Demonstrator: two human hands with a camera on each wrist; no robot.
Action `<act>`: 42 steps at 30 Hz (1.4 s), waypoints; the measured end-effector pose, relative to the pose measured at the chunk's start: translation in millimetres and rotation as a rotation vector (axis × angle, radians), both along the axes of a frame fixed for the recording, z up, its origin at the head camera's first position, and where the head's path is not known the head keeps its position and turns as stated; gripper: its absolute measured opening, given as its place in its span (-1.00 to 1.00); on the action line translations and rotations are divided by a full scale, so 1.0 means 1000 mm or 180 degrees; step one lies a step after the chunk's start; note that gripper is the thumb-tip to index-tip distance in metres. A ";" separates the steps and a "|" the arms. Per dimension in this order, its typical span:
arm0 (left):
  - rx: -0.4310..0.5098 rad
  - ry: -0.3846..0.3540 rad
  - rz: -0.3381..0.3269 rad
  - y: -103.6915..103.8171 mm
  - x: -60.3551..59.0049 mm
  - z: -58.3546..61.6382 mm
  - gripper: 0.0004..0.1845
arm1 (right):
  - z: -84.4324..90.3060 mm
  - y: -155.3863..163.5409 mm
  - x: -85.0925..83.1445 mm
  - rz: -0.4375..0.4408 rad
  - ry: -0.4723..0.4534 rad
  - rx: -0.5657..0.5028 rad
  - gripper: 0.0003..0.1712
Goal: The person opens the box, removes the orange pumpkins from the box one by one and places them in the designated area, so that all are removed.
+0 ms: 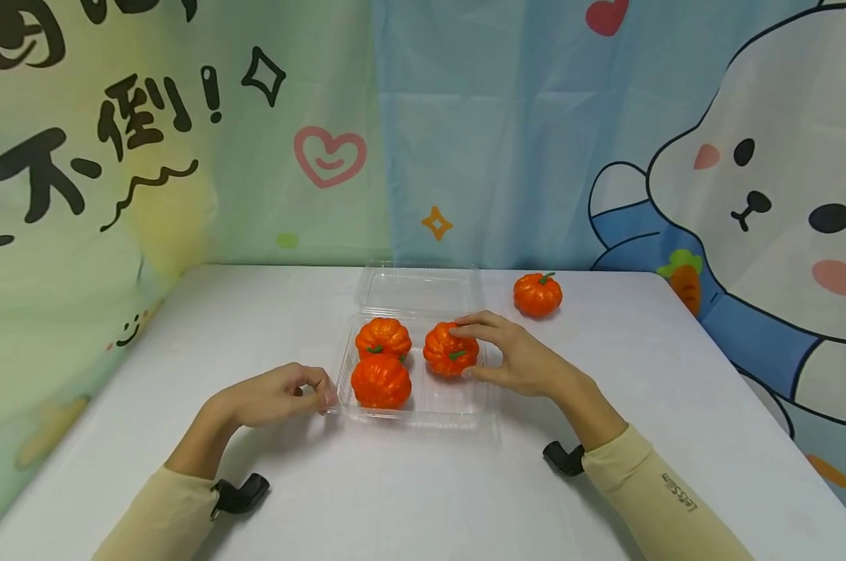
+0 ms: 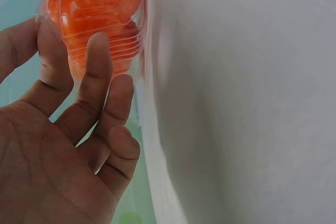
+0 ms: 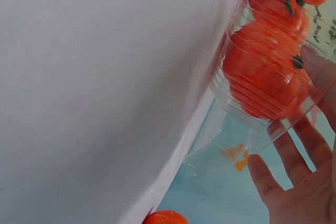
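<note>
A: Item one?
B: Clear plastic clamshell tray (image 1: pixel 458 401), lid folded back, centre of the white table (image 1: pixel 185 327). Contents: three orange toy pumpkins.

A: Positions?
B: Rear-left pumpkin (image 1: pixel 383 337), front-left pumpkin (image 1: pixel 381 381), right pumpkin (image 1: pixel 445 348). A fourth, the loose pumpkin (image 1: pixel 537 294), sits on the table behind and to the right, well apart from the tray.

A: Right hand (image 1: pixel 517 356)?
B: Fingers lightly curved over the right pumpkin, fingertips on its top, thumb beside the tray's right wall. Whether it actually grips, I cannot tell.

A: Left hand (image 1: pixel 283 395)?
B: Loosely curled, fingertips against the tray's left edge; nothing enclosed in it.

A: Surroundings?
B: Cartoon-printed backdrop (image 1: pixel 745 156) behind the table
</note>
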State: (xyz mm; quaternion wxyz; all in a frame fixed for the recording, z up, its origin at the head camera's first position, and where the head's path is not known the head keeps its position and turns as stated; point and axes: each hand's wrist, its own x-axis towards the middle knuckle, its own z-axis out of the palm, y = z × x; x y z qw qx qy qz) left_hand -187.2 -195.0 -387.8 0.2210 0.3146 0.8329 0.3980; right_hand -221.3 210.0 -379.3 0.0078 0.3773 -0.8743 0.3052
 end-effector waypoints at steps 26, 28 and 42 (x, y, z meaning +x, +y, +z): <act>-0.0057 0.0050 -0.0003 0.000 -0.001 0.001 -0.77 | 0.002 -0.015 -0.002 0.0092 0.0164 0.0212 -0.28; -0.0049 0.0050 -0.0002 0.000 -0.001 0.001 -0.78 | 0.003 -0.016 -0.002 0.0075 0.0157 0.0255 -0.27; -0.0038 0.0071 -0.0015 -0.001 -0.002 0.000 -0.79 | 0.006 -0.010 -0.002 0.0150 0.0133 0.0040 -0.27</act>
